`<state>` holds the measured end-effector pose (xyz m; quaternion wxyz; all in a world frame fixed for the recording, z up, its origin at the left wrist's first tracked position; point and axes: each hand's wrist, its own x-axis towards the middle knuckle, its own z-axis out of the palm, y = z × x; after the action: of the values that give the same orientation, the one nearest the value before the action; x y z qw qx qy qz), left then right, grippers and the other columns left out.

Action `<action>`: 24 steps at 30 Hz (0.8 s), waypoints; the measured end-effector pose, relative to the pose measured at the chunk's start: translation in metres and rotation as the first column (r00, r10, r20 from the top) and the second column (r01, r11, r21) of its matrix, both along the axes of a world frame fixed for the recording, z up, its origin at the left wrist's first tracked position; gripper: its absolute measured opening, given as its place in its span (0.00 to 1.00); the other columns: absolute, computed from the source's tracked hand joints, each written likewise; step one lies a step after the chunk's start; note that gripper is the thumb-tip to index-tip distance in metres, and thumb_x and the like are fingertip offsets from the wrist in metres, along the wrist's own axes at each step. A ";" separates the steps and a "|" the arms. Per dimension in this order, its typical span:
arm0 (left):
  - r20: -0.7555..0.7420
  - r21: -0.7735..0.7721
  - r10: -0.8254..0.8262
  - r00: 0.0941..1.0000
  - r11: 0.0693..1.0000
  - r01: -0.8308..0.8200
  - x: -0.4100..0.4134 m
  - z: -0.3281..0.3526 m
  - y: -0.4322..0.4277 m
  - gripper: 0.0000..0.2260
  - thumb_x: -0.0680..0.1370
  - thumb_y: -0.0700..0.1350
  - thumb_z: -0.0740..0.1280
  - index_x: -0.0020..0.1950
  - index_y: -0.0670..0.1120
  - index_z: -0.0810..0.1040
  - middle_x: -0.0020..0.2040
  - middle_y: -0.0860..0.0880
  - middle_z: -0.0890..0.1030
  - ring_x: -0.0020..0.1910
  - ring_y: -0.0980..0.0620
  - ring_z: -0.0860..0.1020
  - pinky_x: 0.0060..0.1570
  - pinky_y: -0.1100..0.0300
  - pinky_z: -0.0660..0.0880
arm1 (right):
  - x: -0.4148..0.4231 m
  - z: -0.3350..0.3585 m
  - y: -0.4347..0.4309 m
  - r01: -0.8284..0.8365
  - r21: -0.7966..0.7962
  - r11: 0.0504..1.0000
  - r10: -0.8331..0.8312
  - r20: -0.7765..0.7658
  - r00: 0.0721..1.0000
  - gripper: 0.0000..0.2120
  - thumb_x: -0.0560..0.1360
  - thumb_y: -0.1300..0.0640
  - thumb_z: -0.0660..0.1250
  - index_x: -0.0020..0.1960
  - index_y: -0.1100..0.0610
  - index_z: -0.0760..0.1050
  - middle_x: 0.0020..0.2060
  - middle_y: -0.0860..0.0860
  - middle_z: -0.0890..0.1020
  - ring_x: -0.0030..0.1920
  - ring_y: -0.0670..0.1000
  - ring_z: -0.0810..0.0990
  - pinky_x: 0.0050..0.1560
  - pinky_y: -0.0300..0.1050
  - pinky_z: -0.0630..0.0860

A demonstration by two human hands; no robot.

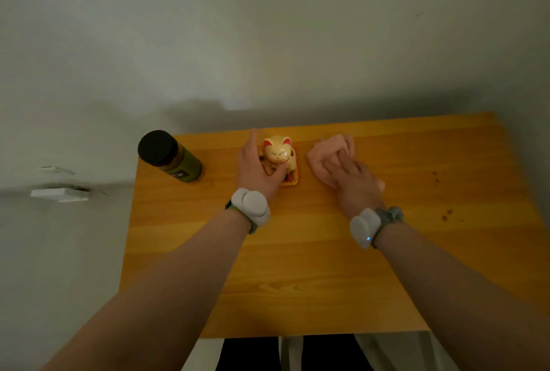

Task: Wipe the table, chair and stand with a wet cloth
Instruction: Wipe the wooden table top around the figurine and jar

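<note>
A wooden table [312,251] fills the middle of the view. A pale pink cloth [324,153] lies bunched near its far edge, and my right hand [351,180] presses down on it with the fingers curled into the fabric. My left hand [256,168] is wrapped around the left side and base of a gold lucky-cat figurine [278,152] on a red base, thumb in front and fingers stretched behind it. Both wrists carry white bands.
A green bottle with a black cap [168,156] stands at the table's far left corner. Dark spots [440,192] mark the wood at the right. A white wall rises behind, with a white block [59,194] on the left wall. A chair part shows below the near edge.
</note>
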<state>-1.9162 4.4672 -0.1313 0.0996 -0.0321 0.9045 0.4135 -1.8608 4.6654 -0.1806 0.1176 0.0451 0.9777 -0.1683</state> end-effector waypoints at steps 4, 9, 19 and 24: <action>-0.301 -0.193 -0.094 0.949 0.981 0.036 0.033 0.011 0.004 0.33 0.70 0.46 0.73 0.71 0.44 0.63 0.69 0.41 0.66 0.70 0.41 0.63 0.68 0.50 0.63 | -0.010 -0.004 0.049 0.146 0.086 0.985 -0.148 0.016 0.989 0.27 0.76 0.62 0.53 0.74 0.48 0.60 0.76 0.54 0.55 0.65 0.65 0.64 0.61 0.57 0.65; -0.202 -0.317 -0.571 0.795 0.807 0.499 0.068 0.002 0.035 0.33 0.72 0.51 0.71 0.73 0.45 0.62 0.72 0.41 0.64 0.71 0.41 0.62 0.70 0.47 0.61 | 0.011 0.000 0.053 0.210 0.062 0.976 -0.215 0.076 0.974 0.32 0.73 0.65 0.57 0.75 0.48 0.57 0.77 0.57 0.51 0.70 0.65 0.59 0.68 0.57 0.61; 0.341 -0.497 -0.627 0.700 0.512 0.700 0.077 -0.039 0.089 0.57 0.63 0.74 0.64 0.76 0.47 0.34 0.75 0.45 0.32 0.73 0.43 0.31 0.72 0.41 0.36 | 0.047 0.006 0.108 0.306 0.036 0.951 -0.307 0.039 0.951 0.26 0.78 0.64 0.57 0.75 0.52 0.59 0.76 0.57 0.52 0.73 0.65 0.54 0.69 0.60 0.60; 0.320 -0.521 -0.621 0.716 0.516 0.680 0.079 -0.045 0.088 0.60 0.60 0.74 0.65 0.75 0.46 0.33 0.75 0.44 0.31 0.73 0.43 0.31 0.71 0.42 0.34 | 0.062 0.012 0.059 0.148 -0.042 0.988 -0.148 -0.010 0.989 0.29 0.74 0.67 0.55 0.73 0.52 0.63 0.76 0.59 0.54 0.73 0.64 0.55 0.68 0.60 0.60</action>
<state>-1.8372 4.5547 -0.1768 0.2732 0.2595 0.9257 0.0317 -1.7992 4.7243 -0.1689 0.0995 0.1140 0.9687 -0.1970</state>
